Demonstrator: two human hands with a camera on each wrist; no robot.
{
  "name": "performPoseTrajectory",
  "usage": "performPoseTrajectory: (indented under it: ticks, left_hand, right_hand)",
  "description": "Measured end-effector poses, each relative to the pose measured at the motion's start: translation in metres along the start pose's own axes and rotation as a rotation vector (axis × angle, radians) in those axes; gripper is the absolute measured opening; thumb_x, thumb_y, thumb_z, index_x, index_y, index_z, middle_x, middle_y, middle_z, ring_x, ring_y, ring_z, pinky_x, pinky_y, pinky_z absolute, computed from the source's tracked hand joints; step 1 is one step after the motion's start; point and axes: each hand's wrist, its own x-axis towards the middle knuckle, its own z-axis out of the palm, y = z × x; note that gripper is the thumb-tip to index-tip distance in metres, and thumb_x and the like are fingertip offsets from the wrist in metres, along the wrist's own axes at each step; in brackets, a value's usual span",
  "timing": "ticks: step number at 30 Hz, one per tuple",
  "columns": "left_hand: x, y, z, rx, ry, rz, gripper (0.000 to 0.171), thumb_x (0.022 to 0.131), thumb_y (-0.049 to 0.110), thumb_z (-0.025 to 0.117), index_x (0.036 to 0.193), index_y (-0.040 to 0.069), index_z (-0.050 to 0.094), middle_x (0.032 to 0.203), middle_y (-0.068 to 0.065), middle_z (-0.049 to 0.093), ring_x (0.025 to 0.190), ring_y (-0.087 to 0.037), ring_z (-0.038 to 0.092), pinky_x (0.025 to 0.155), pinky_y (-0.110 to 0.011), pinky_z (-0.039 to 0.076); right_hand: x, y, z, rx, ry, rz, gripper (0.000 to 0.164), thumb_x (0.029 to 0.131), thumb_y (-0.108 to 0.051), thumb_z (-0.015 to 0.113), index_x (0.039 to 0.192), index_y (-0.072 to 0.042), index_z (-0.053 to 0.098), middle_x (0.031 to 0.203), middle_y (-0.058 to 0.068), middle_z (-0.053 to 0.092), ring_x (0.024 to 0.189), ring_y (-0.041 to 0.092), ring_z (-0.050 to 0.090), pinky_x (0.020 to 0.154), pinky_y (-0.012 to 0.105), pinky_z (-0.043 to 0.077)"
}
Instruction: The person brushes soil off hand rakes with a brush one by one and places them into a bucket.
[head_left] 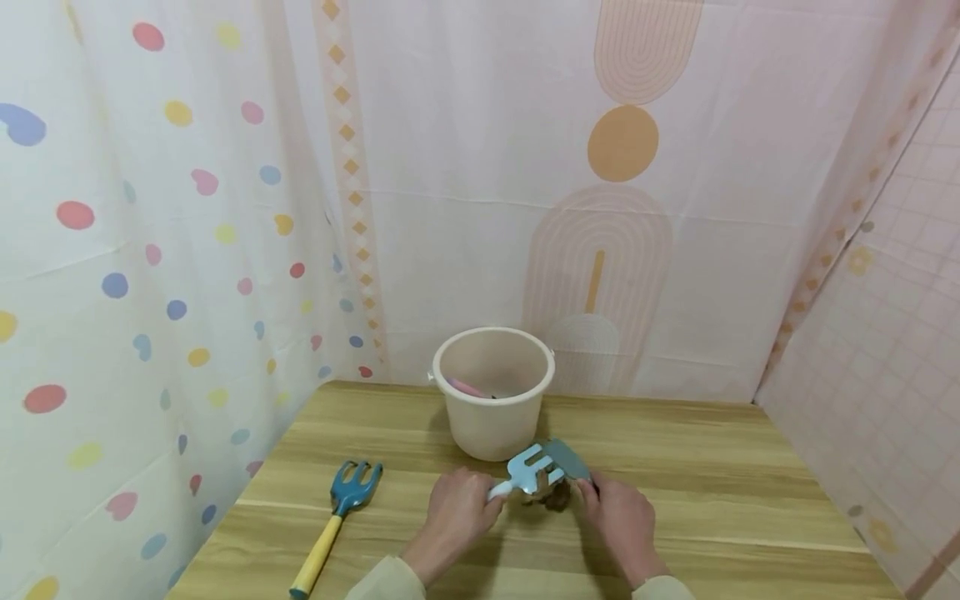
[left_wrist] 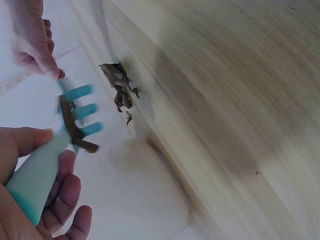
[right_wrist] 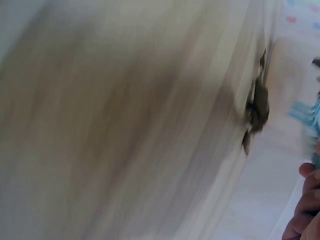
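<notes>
In the head view my left hand (head_left: pixel 456 510) grips the pale handle of a light blue garden fork (head_left: pixel 528 471), raised above the table. A brown strip (left_wrist: pixel 72 120) lies across its tines in the left wrist view. My right hand (head_left: pixel 622 517) holds a tool with a flat grey-blue blade (head_left: pixel 567 459), like a small trowel; its handle is mostly hidden by the fingers. The blade is close beside the tines; whether they touch I cannot tell. Below both tools, a crumpled brown clump (head_left: pixel 557 497) rests on the table, with small bits around it in the left wrist view.
A cream bucket (head_left: pixel 491 433) stands just behind the tools, with a pink item (head_left: pixel 467 387) inside. On the left lies a blue hand rake (head_left: pixel 354 487) with a yellow handle. Patterned curtains (head_left: pixel 465 250) hang behind the wooden table (head_left: pixel 720 500) and along its sides.
</notes>
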Motion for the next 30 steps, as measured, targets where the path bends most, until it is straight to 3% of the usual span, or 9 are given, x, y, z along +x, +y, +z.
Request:
performPoseTrajectory:
  ticks: [3,5,9,12,15,21,24,27,30]
  left_hand:
    - [0.003,0.001,-0.003,-0.035,-0.006,-0.008,0.034,0.082,0.024,0.075,0.057,0.019,0.052,0.052,0.01,0.044,0.05,-0.011,0.044,0.046,-0.028,0.034]
    - [0.005,0.0,-0.004,-0.047,-0.001,-0.019,0.034,0.082,0.023,0.074,0.057,0.018,0.052,0.053,0.01,0.044,0.05,-0.011,0.045,0.046,-0.028,0.034]
    - [0.006,-0.005,-0.003,-0.042,-0.002,-0.04,0.033,0.081,0.021,0.075,0.057,0.017,0.052,0.052,0.009,0.043,0.048,-0.011,0.043,0.045,-0.028,0.034]
    - [0.005,-0.007,-0.002,-0.037,0.005,-0.042,0.033,0.08,0.02,0.075,0.056,0.017,0.052,0.052,0.01,0.042,0.048,-0.01,0.042,0.045,-0.027,0.034]
    - [0.004,-0.007,0.0,-0.036,0.016,-0.019,0.034,0.079,0.02,0.076,0.056,0.018,0.052,0.051,0.011,0.042,0.047,-0.009,0.041,0.045,-0.026,0.034]
    - [0.001,-0.005,0.001,-0.012,0.033,-0.017,0.037,0.078,0.021,0.077,0.054,0.019,0.049,0.05,0.011,0.042,0.048,-0.01,0.043,0.045,-0.027,0.034]
    - [0.0,-0.004,0.0,-0.004,0.018,-0.019,0.037,0.078,0.022,0.077,0.054,0.019,0.049,0.051,0.01,0.043,0.049,-0.011,0.045,0.046,-0.028,0.036]
    - [0.001,-0.002,-0.002,-0.026,-0.006,-0.023,0.035,0.08,0.022,0.076,0.055,0.019,0.05,0.051,0.011,0.043,0.049,-0.01,0.044,0.046,-0.027,0.034]
    - [0.002,-0.001,-0.005,-0.053,-0.012,-0.028,0.035,0.081,0.022,0.075,0.056,0.019,0.051,0.051,0.011,0.042,0.048,-0.009,0.041,0.045,-0.026,0.033]
  right_hand:
    - [0.003,0.005,-0.004,0.0,0.003,0.028,0.036,0.094,-0.03,0.067,0.065,-0.017,0.049,0.054,-0.002,0.047,0.047,0.019,0.046,0.041,0.036,0.033]
    - [0.005,0.004,-0.005,0.014,0.038,0.002,0.033,0.094,-0.03,0.067,0.068,-0.016,0.054,0.055,-0.001,0.05,0.046,0.017,0.044,0.041,0.035,0.033]
    - [0.006,-0.004,-0.006,0.053,0.066,-0.084,0.021,0.093,-0.031,0.069,0.092,-0.011,0.075,0.066,0.003,0.065,0.048,0.012,0.045,0.041,0.032,0.036]
    - [0.005,-0.009,-0.006,0.078,0.019,-0.131,0.026,0.091,-0.031,0.071,0.108,-0.012,0.076,0.072,0.001,0.07,0.049,0.006,0.042,0.042,0.026,0.035]
    - [0.003,-0.011,-0.004,0.07,-0.016,-0.142,0.021,0.091,-0.029,0.072,0.103,-0.013,0.076,0.067,-0.003,0.066,0.047,0.003,0.037,0.041,0.023,0.031]
    - [0.002,-0.009,0.002,0.026,-0.004,-0.127,0.022,0.091,-0.032,0.071,0.101,-0.012,0.076,0.061,-0.002,0.06,0.045,0.005,0.036,0.039,0.025,0.03]
    - [0.002,-0.002,0.003,0.011,0.02,-0.122,0.017,0.091,-0.03,0.071,0.086,-0.014,0.072,0.057,-0.004,0.055,0.045,0.008,0.037,0.04,0.027,0.03]
    - [0.001,0.006,0.001,-0.002,0.01,-0.075,0.021,0.091,-0.028,0.071,0.076,-0.016,0.063,0.054,-0.005,0.048,0.047,0.012,0.039,0.041,0.03,0.031]
    - [0.001,0.011,-0.002,-0.001,0.012,-0.02,0.02,0.092,-0.028,0.069,0.079,-0.014,0.065,0.058,-0.001,0.053,0.048,0.017,0.048,0.042,0.035,0.034]
